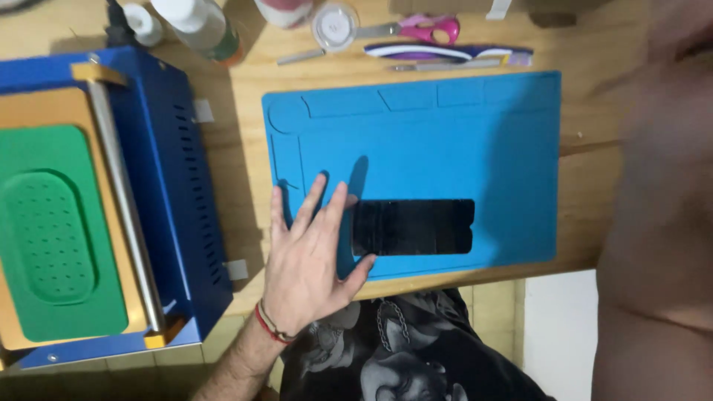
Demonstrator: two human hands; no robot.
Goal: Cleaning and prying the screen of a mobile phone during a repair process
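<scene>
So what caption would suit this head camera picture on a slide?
Left hand spread flat beside a black phone screen on a blue work mat.

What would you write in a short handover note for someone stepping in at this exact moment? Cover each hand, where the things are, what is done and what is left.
Left hand: open, flat, fingers spread, resting at the left end of the black phone screen.
Right hand: only a blurred arm at the right edge; the hand is not visible.
Things: the screen lies flat on the blue work mat. Blue machine with green pad stands left, unloaded. Pink scissors and hand tools lie above the mat.
Done: screen laid on the mat.
Left: everything else; tools look untouched.
</scene>
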